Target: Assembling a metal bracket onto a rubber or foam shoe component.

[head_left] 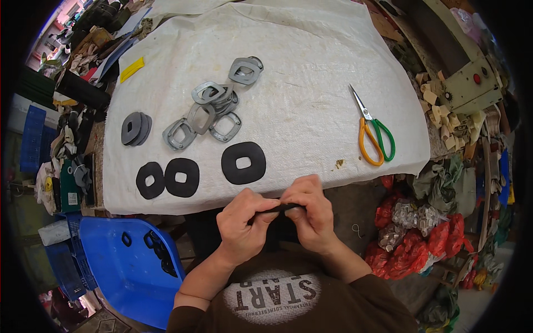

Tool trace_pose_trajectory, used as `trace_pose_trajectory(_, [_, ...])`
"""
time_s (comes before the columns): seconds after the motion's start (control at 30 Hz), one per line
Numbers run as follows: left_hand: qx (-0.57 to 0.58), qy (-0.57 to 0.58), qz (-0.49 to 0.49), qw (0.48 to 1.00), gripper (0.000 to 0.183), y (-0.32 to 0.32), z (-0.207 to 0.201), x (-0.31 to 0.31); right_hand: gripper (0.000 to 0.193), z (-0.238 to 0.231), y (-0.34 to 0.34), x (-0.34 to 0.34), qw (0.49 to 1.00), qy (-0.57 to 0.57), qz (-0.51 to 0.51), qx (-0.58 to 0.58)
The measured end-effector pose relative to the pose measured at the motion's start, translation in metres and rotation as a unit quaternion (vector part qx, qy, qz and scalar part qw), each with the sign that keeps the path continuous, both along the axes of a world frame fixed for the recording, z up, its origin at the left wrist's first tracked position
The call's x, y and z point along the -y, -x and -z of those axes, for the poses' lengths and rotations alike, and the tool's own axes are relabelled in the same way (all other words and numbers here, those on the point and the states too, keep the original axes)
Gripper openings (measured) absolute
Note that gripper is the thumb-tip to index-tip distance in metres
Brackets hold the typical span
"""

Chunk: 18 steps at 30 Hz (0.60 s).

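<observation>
My left hand (241, 225) and my right hand (311, 213) meet in front of my chest, just off the table's near edge. Between their thumbs and fingers they pinch a thin black piece (283, 207), seen edge-on and mostly covered, so its full shape is hidden. On the white cloth ahead lies a black rounded-square pad (244, 176) with a hole in its middle. Two more black pads, one (182, 189) slightly overlapping the other (150, 192), lie to its left. Grey pads (130, 137) are stacked behind those. Several grey square frames (201, 118) form a loose heap farther back.
Scissors (367, 115) with orange and green handles lie at the right of the white cloth (311, 100). A yellow strip (132, 70) sits far left. Below left stands a blue basin (105, 272) containing black rings. Red bags (405, 250) fill the lower right; beige pieces (444, 116) lie beyond the cloth.
</observation>
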<state>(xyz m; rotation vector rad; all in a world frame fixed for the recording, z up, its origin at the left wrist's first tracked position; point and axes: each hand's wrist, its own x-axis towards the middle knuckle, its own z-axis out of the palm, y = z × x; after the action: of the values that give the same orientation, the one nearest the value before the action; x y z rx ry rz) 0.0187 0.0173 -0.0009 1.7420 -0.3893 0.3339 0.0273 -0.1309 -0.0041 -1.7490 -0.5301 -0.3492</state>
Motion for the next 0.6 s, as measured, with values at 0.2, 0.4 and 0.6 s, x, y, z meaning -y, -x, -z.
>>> trace_pose_trajectory(0.2, [-0.093, 0.011, -0.008, 0.996, 0.041, 0.0, 0.002, -0.009, 0.024, 0.003, -0.002, 0.006, 0.967, 0.118, 0.124, 0.188])
trace_pose_trajectory(0.4, [-0.44, 0.376, 0.121, 0.806, 0.041, 0.003, -0.009, -0.002, 0.037, 0.009, 0.002, -0.007, 0.944, 0.187, 0.09, 0.255])
trace_pose_trajectory(0.6, [-0.298, 0.166, 0.037, 0.939, 0.034, 0.003, 0.002, -0.007, 0.027, 0.005, 0.01, -0.002, 0.991, -0.044, 0.041, -0.123])
